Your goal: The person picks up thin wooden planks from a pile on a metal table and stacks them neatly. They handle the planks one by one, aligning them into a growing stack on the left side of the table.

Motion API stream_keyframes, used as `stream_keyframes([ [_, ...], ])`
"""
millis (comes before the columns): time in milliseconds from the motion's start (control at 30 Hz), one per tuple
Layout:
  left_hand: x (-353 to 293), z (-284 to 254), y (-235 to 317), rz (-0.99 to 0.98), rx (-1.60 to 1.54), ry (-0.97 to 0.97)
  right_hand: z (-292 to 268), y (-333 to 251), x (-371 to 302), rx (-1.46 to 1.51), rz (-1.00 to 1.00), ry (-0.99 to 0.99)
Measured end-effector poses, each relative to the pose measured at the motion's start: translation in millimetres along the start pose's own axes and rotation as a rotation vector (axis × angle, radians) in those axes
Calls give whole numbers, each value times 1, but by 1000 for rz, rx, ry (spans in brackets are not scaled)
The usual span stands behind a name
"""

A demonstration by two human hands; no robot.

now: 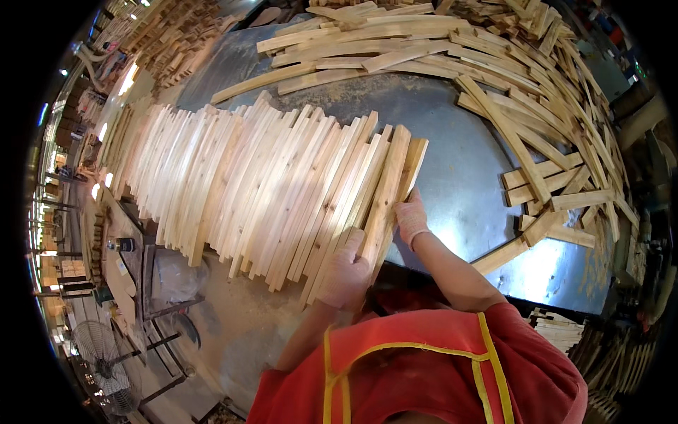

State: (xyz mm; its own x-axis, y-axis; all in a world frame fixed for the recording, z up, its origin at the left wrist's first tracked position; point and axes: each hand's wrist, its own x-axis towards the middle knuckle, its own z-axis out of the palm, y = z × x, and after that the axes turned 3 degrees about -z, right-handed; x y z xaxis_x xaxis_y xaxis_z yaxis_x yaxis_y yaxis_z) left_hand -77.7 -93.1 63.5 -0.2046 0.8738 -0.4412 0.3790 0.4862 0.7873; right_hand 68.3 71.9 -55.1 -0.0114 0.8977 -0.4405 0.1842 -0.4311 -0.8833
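Observation:
A long row of pale wooden strips (261, 187) lies side by side on the metal table, their ends uneven. At the row's right end, a wider wooden strip (387, 194) is tilted up, with a darker wooden strip (414, 166) just beyond it. My left hand (346, 272), in a light glove, closes round the near end of the wider strip, thumb on top. My right hand (411, 218), gloved too, grips the right edge of these two strips, further up. Its fingertips are partly hidden behind the wood.
Loose strips lie in a jumbled heap (551, 106) along the far and right sides of the metal table (459, 152). More wood is stacked at the far left. A wire fan (99, 350) and a metal frame stand on the floor at the lower left.

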Motion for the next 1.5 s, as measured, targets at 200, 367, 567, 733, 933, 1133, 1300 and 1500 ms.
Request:
stream_keyframes([
  [200,7,-8,-22,67,-366,50,7,18,-17,157,-156,-262],
  [367,44,18,-3,123,-567,-4,-32,30,4,440,143,-813],
  [567,53,104,40,370,352,184,-101,-7,-36,648,261,-741],
  [733,77,134,68,553,281,102,-171,-30,18,874,263,-673],
  [933,80,160,78,422,180,35,-225,-68,72,739,191,-750],
  [1133,115,170,100,-205,-725,-278,-238,-106,100,-539,-521,-380],
  [1300,119,148,69,-117,-609,-130,-309,-59,156,-1079,-456,224],
  [1500,89,119,42,-51,-755,-42,-230,-67,68,-962,-606,48],
])
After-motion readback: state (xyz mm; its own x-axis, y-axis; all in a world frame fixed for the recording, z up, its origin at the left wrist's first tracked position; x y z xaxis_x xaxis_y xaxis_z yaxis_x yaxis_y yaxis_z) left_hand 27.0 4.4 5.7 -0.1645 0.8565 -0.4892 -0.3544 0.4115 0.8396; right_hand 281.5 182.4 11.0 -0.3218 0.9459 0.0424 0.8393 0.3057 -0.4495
